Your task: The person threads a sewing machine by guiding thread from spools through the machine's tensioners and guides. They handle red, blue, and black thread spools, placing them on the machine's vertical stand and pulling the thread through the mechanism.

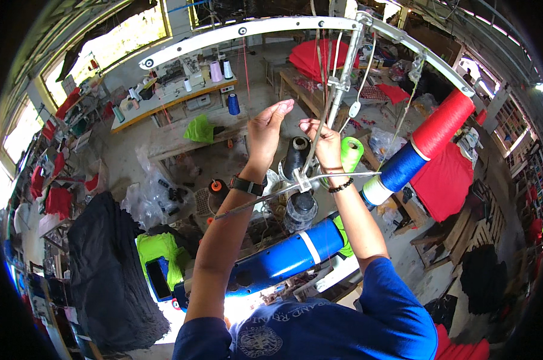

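Observation:
My left hand [268,131] is raised in front of me, its thumb and fingers pressed together with the tips pointing right. Close by on the right, my right hand [324,141] pinches its thumb against the forefinger. Whatever lies in either pinch is too fine to make out. Both hands are beside the metal pole [344,75] of a thread stand, below its white rail [271,26]. A black thread cone [296,155] and a neon green thread cone [351,152] stand around my right wrist. Beneath my forearms lies a blue sewing machine [283,259].
Red, blue and white thread cones line up at the right, the red one [444,125] outermost. A dark fabric pile [106,270] hangs at left, near a phone [158,279] on green cloth. Red fabric [444,180] covers a bench. Another sewing table [169,107] stands farther off.

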A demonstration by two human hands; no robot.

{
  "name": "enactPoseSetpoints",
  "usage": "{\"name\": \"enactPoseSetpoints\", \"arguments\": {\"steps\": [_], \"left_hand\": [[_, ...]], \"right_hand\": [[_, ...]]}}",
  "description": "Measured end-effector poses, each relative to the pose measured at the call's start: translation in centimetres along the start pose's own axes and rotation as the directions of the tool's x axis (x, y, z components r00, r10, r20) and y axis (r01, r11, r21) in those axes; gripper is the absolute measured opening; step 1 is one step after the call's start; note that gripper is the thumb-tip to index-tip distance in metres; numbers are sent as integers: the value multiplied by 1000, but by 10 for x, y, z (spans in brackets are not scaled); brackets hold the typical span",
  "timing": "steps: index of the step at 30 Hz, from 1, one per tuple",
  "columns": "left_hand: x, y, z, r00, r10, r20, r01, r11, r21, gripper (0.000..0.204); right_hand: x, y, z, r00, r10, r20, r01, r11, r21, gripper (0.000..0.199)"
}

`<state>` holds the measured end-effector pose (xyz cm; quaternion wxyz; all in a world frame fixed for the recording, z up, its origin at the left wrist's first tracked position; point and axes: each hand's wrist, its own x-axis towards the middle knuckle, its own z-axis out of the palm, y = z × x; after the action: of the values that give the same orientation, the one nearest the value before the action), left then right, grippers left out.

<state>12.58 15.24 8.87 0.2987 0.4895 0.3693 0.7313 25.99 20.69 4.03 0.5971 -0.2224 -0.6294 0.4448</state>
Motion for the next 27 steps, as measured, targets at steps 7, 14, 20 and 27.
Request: {"name": "enactPoseSetpoints", "arguments": {"steps": [7,14,20,27], "left_hand": [[8,1,1,989,149,0,-146,970,193,24],[7,17,7,974,221,43,-225,949,223,19],[7,18,7,951,301,68,-308,917,252,18],[8,25,5,953,300,45,-300,911,283,18]], "right_hand": [[-4,7,-7,999,44,-12,-44,999,13,10],[-6,6,-12,989,133,-66,-133,991,3,11],[-10,2,-13,982,164,-93,-165,986,-4,11],[-9,15,-22,984,147,-104,-151,988,-27,12]]}}
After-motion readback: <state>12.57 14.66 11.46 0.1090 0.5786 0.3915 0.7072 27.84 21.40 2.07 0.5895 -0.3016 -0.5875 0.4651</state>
